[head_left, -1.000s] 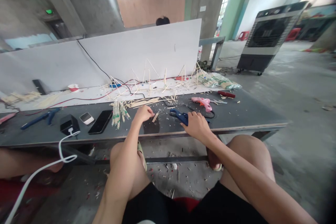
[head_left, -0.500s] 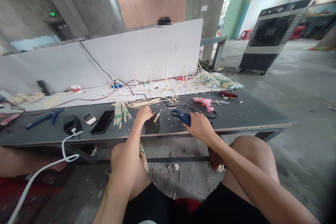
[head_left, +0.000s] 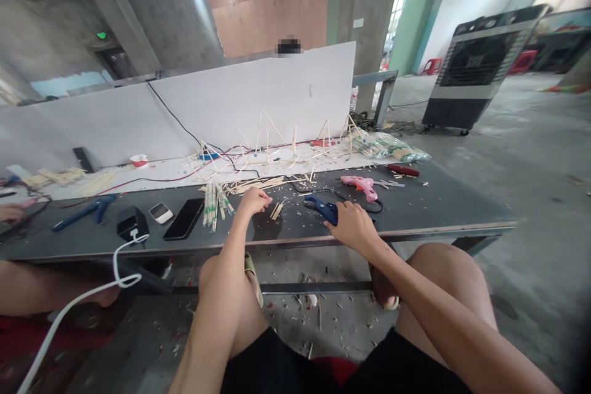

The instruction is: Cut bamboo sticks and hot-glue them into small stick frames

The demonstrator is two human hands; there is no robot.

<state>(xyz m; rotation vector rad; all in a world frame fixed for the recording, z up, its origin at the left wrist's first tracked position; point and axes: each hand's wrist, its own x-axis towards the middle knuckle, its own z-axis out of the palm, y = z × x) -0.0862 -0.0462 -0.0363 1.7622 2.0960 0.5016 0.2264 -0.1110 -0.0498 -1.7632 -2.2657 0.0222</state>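
Note:
My right hand (head_left: 353, 223) is wrapped round the handles of a dark blue plier-like tool (head_left: 321, 208), whose head points left over the dark table (head_left: 443, 197). My left hand (head_left: 255, 202) hovers over the table with its fingers bent together; whatever is between the fingertips is too small to make out. Just right of it lie a few short cut sticks (head_left: 277, 210). Behind my left hand is a loose pile of long thin wooden sticks (head_left: 258, 184). Green-and-white wrapped stick packets (head_left: 212, 204) lie to its left.
A pink glue gun (head_left: 362, 186) and a red-handled tool (head_left: 403, 170) lie at the right. A black phone (head_left: 183, 219), a white device (head_left: 160, 213) and a charger (head_left: 131, 223) are left. Stick frames (head_left: 268, 141) stand behind. Another person's hand (head_left: 13, 212) shows far left.
My left fingertips have shifted slightly, and the short sticks beside them now lie together. My right hand keeps its hold on the blue tool. Another person's hand has come into view at far left.

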